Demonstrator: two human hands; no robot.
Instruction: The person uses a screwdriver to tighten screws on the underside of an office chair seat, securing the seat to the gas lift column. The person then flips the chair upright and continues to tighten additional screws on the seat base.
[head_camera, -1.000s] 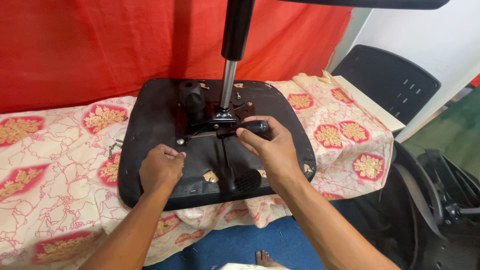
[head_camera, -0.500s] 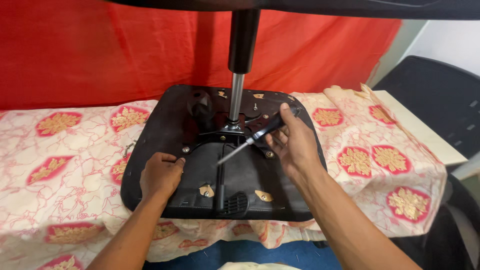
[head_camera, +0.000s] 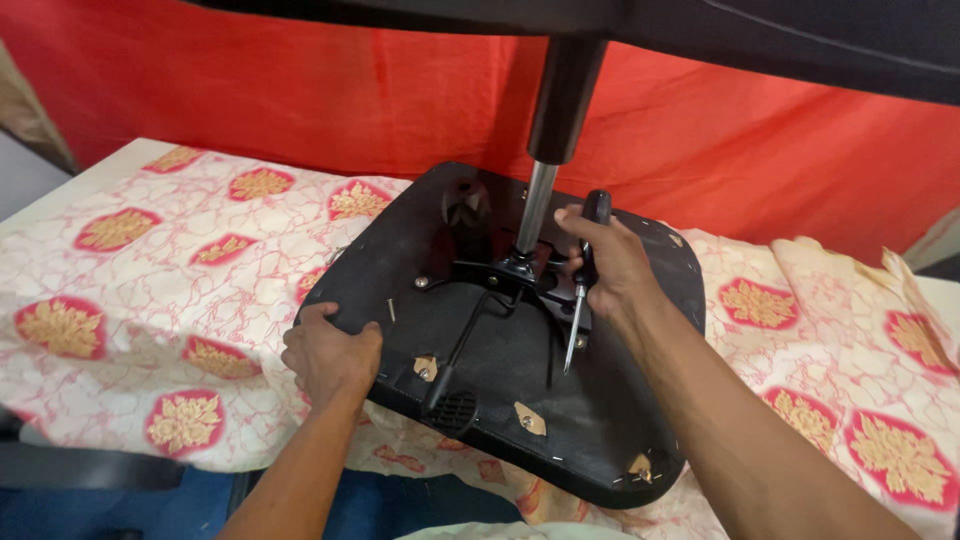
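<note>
The right hand (head_camera: 612, 262) was clenched around the black handle of a screwdriver (head_camera: 583, 283). Its long axis ran near vertical, tip pointing down at the upturned black seat base (head_camera: 600, 420) beside the gas cylinder (head_camera: 537, 205). The left hand (head_camera: 330, 352) grasped the base's near-left edge.

Both forearms are bare to the frame's edge: no sleeves, gloves, rings, watch or bands are visible.

One chair seat (head_camera: 600, 420), one gas-lift column (head_camera: 550, 150), one screwdriver (head_camera: 585, 270), one lever (head_camera: 460, 370), two hands, one patterned cloth (head_camera: 150, 280), one red backdrop (head_camera: 250, 90).
</note>
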